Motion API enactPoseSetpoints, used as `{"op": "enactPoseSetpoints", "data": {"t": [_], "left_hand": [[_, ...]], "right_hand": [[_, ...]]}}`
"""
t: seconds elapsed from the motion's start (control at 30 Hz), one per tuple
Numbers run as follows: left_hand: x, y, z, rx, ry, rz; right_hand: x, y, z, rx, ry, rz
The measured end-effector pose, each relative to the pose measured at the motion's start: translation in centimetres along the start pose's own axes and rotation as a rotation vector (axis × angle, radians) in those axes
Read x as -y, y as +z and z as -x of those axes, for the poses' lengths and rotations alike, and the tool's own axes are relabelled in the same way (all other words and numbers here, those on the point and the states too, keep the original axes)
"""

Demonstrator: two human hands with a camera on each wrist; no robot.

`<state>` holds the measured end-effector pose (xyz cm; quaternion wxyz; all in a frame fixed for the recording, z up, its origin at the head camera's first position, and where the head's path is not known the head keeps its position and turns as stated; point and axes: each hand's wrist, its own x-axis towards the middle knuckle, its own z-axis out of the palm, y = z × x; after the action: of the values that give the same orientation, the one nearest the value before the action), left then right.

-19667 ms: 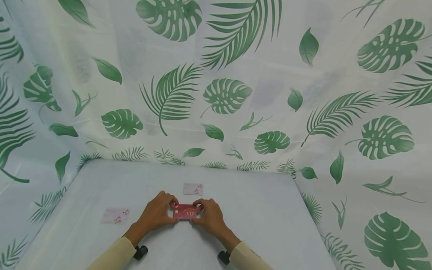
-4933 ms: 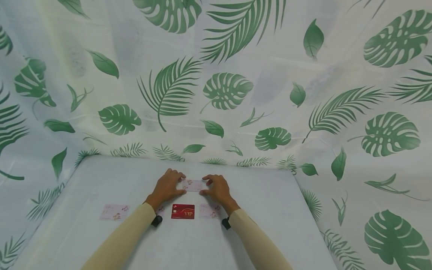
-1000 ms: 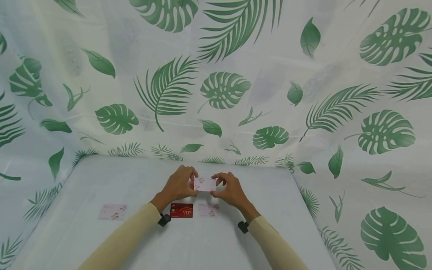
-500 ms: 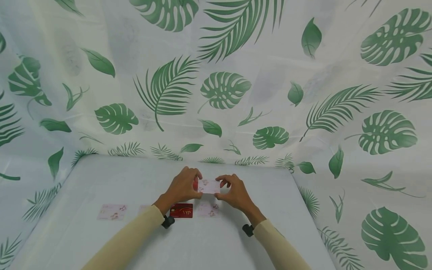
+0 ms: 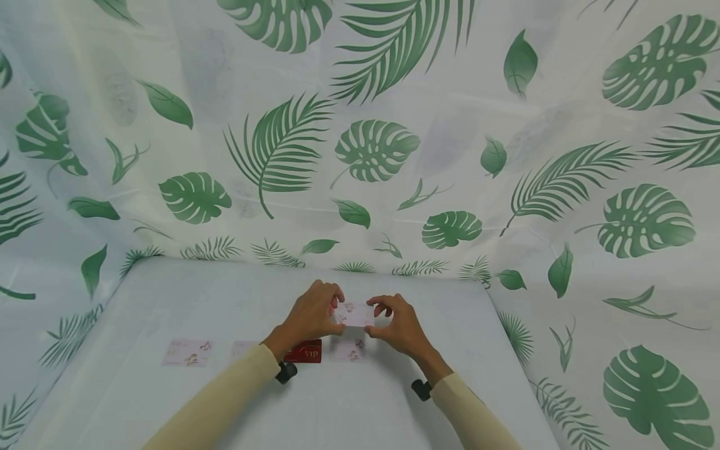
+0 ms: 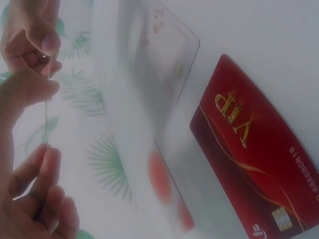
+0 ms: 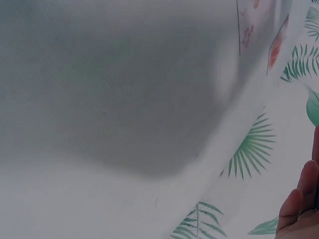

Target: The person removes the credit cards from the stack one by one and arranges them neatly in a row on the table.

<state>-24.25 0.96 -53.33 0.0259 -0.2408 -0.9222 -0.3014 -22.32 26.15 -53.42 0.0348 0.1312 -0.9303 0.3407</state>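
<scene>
Both hands hold a pale pink flowered card (image 5: 355, 314) raised over the table's far half. The left hand (image 5: 309, 312) pinches its left end between thumb and fingers; the right hand (image 5: 400, 322) pinches the right end. Edge-on, the held card (image 6: 46, 122) is a thin line in the left wrist view. A red VIP card (image 5: 308, 352) lies below, partly covered by the left wrist. Beside it rests another flowered card (image 5: 349, 350). Orange-red patches (image 6: 159, 177) mark a card edge near these in the left wrist view.
A flowered card (image 5: 188, 352) lies at the left of the white table (image 5: 360, 409), and another card (image 5: 242, 350) is partly hidden by the left sleeve. Leaf-printed sheeting (image 5: 371, 206) encloses the table at the back and sides.
Earliest, both hands held the VIP card, which now lies on the table. Since then they have taken up the flowered card; over the last second it has shifted right and slightly nearer.
</scene>
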Motion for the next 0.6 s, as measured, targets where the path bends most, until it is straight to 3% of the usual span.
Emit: {"op": "enactPoseSetpoints", "data": {"t": [0.6], "left_hand": [[-1.3, 0.6, 0.0, 0.017, 0.042, 0.034]], "right_hand": [[-0.7, -0.9, 1.5, -0.013, 0.017, 0.029]]}}
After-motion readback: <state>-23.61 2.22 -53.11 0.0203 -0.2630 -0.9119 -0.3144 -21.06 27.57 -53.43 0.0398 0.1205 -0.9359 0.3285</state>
